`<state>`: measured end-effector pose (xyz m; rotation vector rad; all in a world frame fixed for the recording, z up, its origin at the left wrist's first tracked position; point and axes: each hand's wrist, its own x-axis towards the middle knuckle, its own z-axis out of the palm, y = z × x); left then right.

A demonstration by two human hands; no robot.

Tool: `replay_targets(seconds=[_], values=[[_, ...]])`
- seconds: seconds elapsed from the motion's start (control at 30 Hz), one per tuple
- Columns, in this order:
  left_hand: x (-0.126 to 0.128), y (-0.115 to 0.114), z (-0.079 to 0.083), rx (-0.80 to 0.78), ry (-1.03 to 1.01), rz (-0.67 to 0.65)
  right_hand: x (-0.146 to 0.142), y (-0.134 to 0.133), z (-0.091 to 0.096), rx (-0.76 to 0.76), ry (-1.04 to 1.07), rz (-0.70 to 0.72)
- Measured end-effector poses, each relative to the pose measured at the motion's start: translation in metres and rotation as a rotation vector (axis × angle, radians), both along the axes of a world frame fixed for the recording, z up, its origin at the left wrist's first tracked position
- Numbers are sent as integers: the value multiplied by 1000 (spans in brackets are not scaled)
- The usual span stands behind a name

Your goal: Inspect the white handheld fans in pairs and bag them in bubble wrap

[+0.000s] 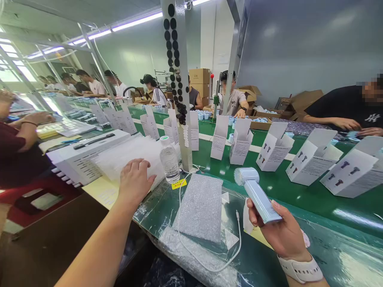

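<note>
My right hand (279, 231) grips the handle of a pale blue handheld fan (254, 191), its round head pointing up and left above the green conveyor belt (284, 187). My left hand (134, 181) rests with curled fingers on a stack of clear plastic bags (125, 157). Between my hands lies a grey bubble-wrap pouch (202, 207) with a white cable (236, 239) looping around it. A clear water bottle (169, 159) stands just right of the left hand.
Open white fan boxes (311, 161) stand in a row along the belt. A white carton (80, 157) lies at left. A metal post (181, 87) with black dots rises behind the bottle. Several seated people work along both sides, and cardboard cartons (199, 81) are stacked at the back.
</note>
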<state>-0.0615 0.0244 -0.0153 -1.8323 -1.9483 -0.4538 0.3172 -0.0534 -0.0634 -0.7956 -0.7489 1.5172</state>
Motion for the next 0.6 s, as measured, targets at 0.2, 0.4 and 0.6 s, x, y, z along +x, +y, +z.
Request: replay_targets(seconds=[0.2,0.4,0.6], values=[[-8,4,-2,-3,-11,9,0,3,5,-74,98,-54],[-13,-4,15,292,-206,-38,0,4,5,-102,123,-72],[-6,-30,35,738,-389,-45,-1,2,3,-66,105,-4]])
